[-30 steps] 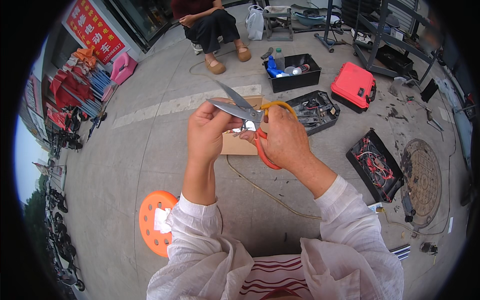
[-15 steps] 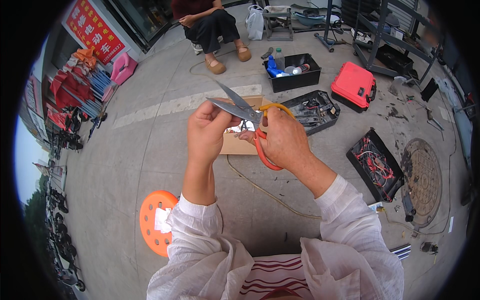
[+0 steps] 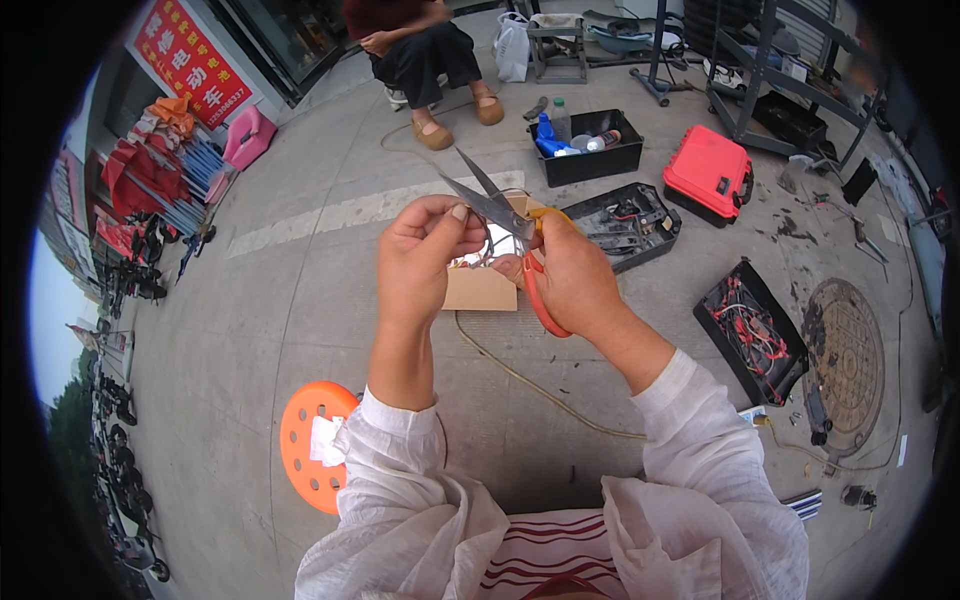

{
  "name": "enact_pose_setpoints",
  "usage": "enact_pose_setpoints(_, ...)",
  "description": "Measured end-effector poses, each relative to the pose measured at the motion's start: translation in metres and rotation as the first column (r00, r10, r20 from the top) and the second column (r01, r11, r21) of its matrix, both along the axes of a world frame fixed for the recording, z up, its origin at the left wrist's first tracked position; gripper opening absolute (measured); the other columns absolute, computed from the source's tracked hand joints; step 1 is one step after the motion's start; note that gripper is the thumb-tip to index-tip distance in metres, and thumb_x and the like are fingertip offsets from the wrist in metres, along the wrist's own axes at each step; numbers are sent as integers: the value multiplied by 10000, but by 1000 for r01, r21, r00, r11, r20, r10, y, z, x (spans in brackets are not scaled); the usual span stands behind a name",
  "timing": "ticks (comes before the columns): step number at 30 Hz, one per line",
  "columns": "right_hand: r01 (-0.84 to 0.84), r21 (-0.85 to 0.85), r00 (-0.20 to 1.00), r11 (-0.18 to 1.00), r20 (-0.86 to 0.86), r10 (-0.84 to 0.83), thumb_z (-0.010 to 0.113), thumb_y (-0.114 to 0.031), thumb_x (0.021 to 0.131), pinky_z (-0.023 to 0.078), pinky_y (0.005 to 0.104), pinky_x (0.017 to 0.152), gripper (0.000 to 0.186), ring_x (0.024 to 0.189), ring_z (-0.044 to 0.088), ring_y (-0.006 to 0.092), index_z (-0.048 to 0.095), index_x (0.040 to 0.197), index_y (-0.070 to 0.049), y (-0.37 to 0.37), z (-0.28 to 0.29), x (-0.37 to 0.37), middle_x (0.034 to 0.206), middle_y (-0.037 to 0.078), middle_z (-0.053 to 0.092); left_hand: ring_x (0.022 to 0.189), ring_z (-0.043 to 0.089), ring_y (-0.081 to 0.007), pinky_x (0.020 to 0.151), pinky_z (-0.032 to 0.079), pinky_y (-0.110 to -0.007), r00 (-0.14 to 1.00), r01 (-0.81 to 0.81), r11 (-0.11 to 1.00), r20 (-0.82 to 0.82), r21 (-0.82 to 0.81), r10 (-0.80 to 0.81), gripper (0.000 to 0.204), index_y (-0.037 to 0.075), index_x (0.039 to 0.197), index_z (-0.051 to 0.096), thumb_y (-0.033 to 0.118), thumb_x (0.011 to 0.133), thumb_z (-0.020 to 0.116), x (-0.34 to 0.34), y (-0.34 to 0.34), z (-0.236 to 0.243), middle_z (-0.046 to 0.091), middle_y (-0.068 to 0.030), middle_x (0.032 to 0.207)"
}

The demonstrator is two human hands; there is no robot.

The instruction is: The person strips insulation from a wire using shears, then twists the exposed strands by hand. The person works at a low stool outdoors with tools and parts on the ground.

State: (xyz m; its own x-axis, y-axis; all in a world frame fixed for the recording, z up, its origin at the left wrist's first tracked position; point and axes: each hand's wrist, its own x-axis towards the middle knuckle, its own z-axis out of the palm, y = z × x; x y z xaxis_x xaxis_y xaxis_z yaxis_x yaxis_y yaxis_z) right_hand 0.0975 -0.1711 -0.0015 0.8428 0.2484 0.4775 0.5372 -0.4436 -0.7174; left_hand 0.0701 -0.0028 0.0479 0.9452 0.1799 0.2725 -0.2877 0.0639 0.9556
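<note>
My right hand (image 3: 575,265) is closed around a pair of scissors (image 3: 503,210), one handle loop yellow and the other orange-red. Their grey blades stand apart and point up and to the left. Beside the blades, the fingers of my left hand (image 3: 422,250) are pinched together. A thin dark wire (image 3: 488,245) curves from these fingertips toward my right thumb; its ends are hidden. Below both hands a cardboard box (image 3: 480,290) lies on the ground, with something white and small bits partly visible in it.
An orange round stool (image 3: 312,440) stands at left with white paper on it. To the right are a black tray of wires (image 3: 755,335), a black parts tray (image 3: 625,228), a red case (image 3: 708,172) and a black bin (image 3: 585,160). A person (image 3: 420,60) sits ahead.
The scissors have shifted slightly right and their blades have tilted more upward. My left fingertips have come off the blade's edge, and the dark wire now shows as a curve between my hands.
</note>
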Motion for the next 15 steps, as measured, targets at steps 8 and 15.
enact_pose_setpoints(8, -306, -537, 837, 786, -545, -46, 599, -651, 791, 508, 402, 765, 659, 862, 655, 333, 696, 927, -13, -30, -90, 56, 917, 192, 679, 771, 648, -128, 702, 544, -247, 1000, -18, 995, 3, -100, 18, 105, 16, 967, 637, 105, 920, 605, -3, 8, 0, 663, -51, 859)
enact_pose_setpoints(15, -694, -669, 665, 265, -737, -121, 761, -428, 702, 514, 369, 842, 476, 986, 659, 299, 720, 1021, -78, -80, -255, 38, 1068, 154, 684, 771, 644, -130, 714, 540, -263, 999, -42, 996, -1, -72, 42, 124, 20, 971, 643, 129, 918, 620, -2, 7, 0, 666, -52, 856)
